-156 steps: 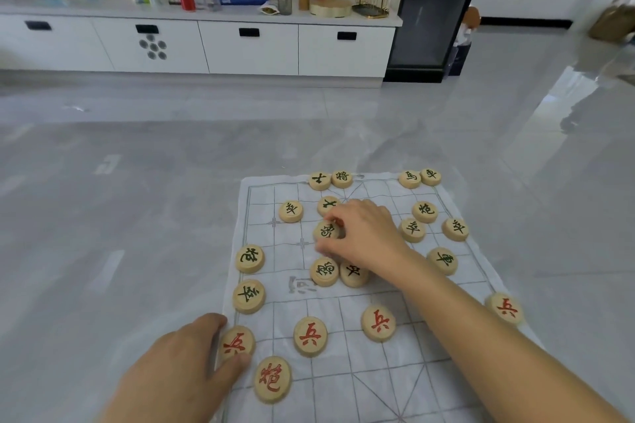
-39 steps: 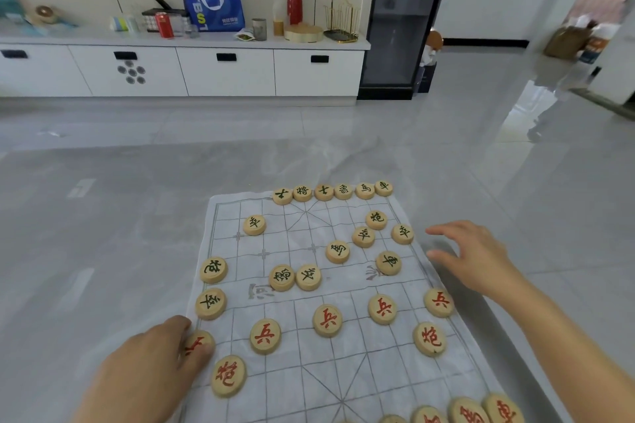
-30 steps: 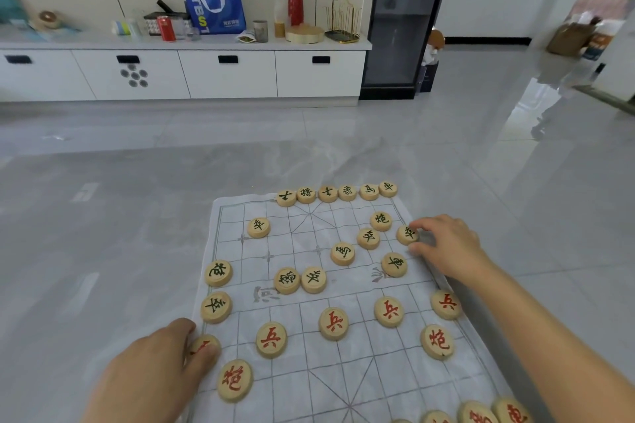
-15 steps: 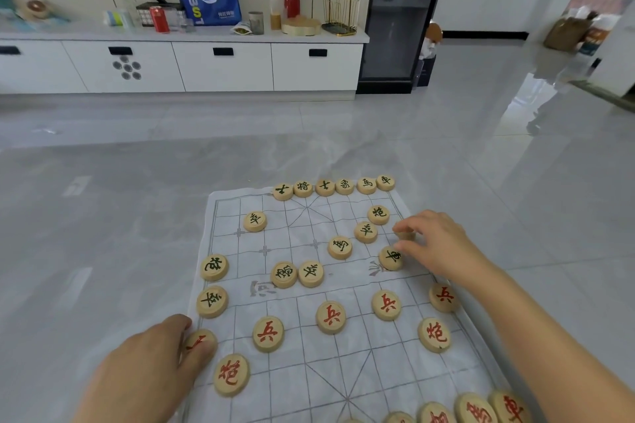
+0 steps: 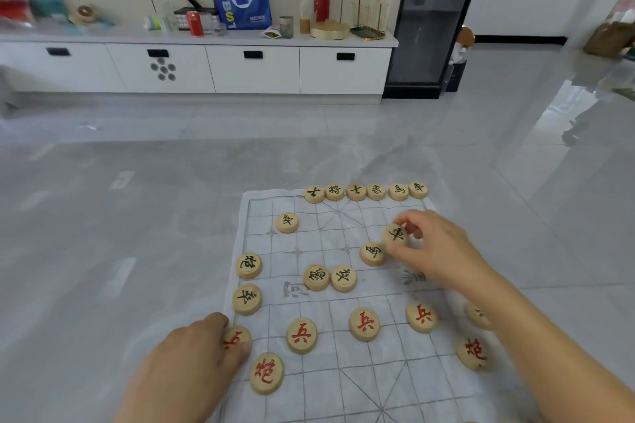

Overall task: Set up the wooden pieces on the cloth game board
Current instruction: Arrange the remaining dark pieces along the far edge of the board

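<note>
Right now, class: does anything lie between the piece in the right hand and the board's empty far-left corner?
One black-lettered piece sits near that line, just short of the corner. The right hand pinches the held piece and could probably carry it over.

The near-left red-marked piece [image 5: 237,340] is half covered by the left hand's [image 5: 192,364] thumb. The black-marked piece [image 5: 396,234] is overlapped at its right rim by the right hand's [image 5: 436,247] fingers. Another red piece [image 5: 477,314] and the cloth board's [image 5: 343,388] right edge are partly hidden by the right forearm [image 5: 536,330]. The board's near end is cut off.
</note>
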`<state>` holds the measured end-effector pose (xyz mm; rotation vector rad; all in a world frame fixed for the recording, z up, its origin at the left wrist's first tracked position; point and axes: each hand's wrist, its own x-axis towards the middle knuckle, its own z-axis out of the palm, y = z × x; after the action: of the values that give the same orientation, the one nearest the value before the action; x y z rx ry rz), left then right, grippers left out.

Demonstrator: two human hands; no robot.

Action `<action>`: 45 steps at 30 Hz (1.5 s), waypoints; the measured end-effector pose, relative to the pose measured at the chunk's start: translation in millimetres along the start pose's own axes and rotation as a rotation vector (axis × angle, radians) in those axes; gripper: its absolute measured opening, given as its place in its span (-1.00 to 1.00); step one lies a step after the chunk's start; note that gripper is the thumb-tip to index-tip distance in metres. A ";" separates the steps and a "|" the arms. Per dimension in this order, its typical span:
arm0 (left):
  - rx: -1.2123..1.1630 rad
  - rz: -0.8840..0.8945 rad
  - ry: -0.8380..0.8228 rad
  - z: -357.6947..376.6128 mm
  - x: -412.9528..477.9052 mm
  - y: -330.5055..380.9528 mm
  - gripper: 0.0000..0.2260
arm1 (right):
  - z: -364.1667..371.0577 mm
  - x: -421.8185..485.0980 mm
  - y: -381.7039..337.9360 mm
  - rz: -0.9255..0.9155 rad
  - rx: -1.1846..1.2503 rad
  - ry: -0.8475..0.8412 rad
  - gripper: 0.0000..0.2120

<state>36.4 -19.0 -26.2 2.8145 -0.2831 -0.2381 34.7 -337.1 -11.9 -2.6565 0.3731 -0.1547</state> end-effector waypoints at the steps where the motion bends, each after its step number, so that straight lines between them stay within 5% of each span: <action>1: -0.009 -0.004 -0.014 -0.9 -0.3 -0.2 -0.72 | 2.9 8.1 -17.2 -0.060 0.047 0.005 -0.65; 5: -0.010 -0.028 -0.058 -2.4 -0.6 -2.3 -0.71 | 44.2 54.0 -85.6 -0.234 -0.028 0.007 -0.65; 14: -0.095 -0.056 -0.145 -9.1 4.3 -10.3 -0.62 | 118.2 133.0 -153.5 -0.225 -0.166 -0.061 -0.63; 21: -0.076 -0.050 -0.193 -10.6 5.0 -8.5 -0.58 | 135.5 142.2 -163.2 -0.275 -0.194 -0.121 -0.67; 27: -0.094 -0.041 -0.211 -12.4 2.8 -8.8 -0.59 | 116.0 135.9 -148.7 -0.206 -0.164 -0.117 -0.47; 35: -0.113 -0.032 -0.222 -14.7 -1.4 -6.4 -0.58 | 77.4 118.7 -85.1 -0.057 0.101 -0.035 -0.68; 45: -0.094 -0.007 -0.181 -15.2 -5.6 -9.0 -0.64 | 81.2 48.0 -101.3 -0.245 0.091 -0.178 -0.74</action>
<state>35.4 -5.1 -14.0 2.7051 -0.2932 -0.4956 118.2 -229.5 -36.6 -2.5920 -0.0175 -0.0100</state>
